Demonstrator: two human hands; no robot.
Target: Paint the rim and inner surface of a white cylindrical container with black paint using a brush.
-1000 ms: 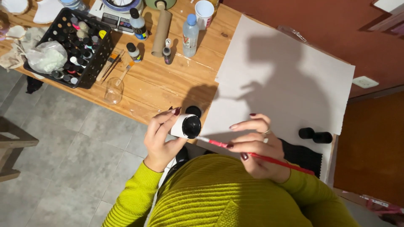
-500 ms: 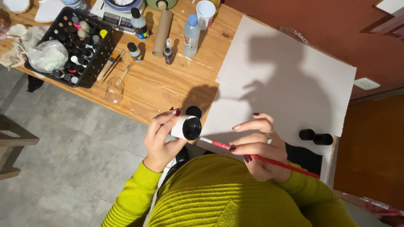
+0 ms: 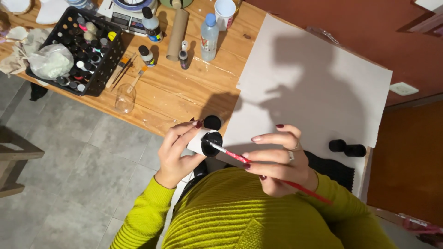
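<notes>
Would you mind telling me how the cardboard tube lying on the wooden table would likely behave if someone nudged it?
The cardboard tube lies on its side, so a sideways push would probably roll it. It looks hollow, likely light and easily crushed. The small bottle and water bottle close by might stop it.

Left hand [image 3: 177,150] raised before the chest, fingers curled in a clasp, thumb up. Right hand [image 3: 277,159] just beside it, fingers pinched in a writing grip, wrist bent inward. Both forearms in yellow-green sleeves.

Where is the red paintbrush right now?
The red paintbrush is low in the head view, held in the right hand, its tip at the small white jar the left hand holds.
</notes>
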